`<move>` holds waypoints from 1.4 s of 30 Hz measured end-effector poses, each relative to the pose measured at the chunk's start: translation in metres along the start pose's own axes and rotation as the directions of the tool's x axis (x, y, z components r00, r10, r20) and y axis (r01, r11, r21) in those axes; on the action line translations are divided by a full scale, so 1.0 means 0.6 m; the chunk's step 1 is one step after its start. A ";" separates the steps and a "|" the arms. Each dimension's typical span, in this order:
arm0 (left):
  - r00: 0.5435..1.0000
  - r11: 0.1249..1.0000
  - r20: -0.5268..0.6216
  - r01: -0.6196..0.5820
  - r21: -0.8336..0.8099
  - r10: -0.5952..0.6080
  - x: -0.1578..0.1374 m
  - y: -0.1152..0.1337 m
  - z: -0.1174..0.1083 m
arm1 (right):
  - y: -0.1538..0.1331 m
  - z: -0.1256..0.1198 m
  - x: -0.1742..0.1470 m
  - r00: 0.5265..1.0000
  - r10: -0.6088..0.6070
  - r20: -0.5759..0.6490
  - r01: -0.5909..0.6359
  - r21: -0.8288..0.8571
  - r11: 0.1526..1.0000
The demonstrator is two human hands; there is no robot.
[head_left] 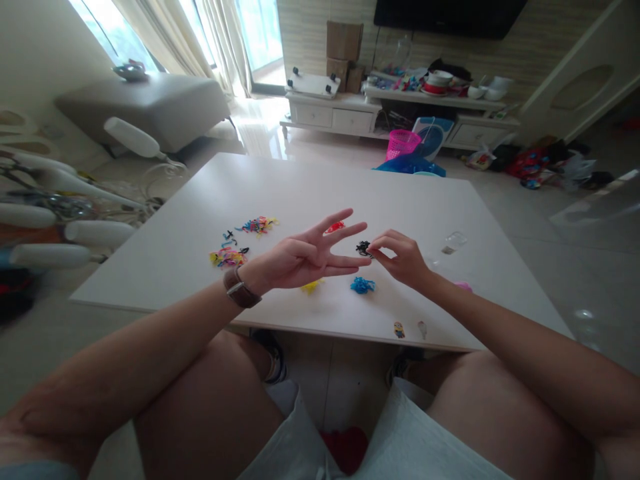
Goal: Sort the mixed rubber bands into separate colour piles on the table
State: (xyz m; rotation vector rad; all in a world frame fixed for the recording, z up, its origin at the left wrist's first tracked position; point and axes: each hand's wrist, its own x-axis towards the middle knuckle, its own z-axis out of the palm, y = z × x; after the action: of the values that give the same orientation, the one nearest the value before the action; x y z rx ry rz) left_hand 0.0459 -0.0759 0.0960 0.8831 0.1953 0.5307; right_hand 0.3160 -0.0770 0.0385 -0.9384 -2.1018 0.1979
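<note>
Head view: left hand (313,257) fingers spread, thumb folded in, over the white tabletop (300,187); right hand (404,257) thumb and index pinched near left fingertips, can't tell if anything's between. Black pile (362,247) shows right by the pinch, blue pile (362,285) nearer the body, yellow pile (312,287) and red pile (335,227) partly hidden by left hand.

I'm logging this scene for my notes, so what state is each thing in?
Left hand: fingers spread, thumb folded in
Right hand: thumb and index finger brought together; any grip unclear
Black pile: loose, partly hidden
Blue pile: loosely heaped
Red pile: partly hidden
Yellow pile: partly hidden
Brown wrist strap: fastened
Television: screen dark
Curtains: partly open
</note>
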 end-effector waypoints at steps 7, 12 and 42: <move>0.999 0.999 0.046 0.016 0.044 -0.018 -0.005 0.001 0.023 | 0.007 0.007 -0.005 0.998 0.026 0.062 -0.026 0.002 1.000; 0.998 0.995 0.054 0.038 0.090 -0.043 -0.009 0.002 0.016 | 0.018 0.009 -0.009 0.977 0.110 0.183 -0.122 0.059 0.991; 0.239 0.784 -0.800 0.183 0.594 0.550 -0.138 0.088 -0.249 | 0.028 -0.019 0.001 0.871 0.169 0.461 -0.202 0.022 0.979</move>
State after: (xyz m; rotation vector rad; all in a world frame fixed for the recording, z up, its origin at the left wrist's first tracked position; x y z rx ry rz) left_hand -0.0999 0.0108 0.0391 1.0764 1.5440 1.3071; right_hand 0.3335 -0.0664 0.0394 -1.1370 -2.4066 0.6451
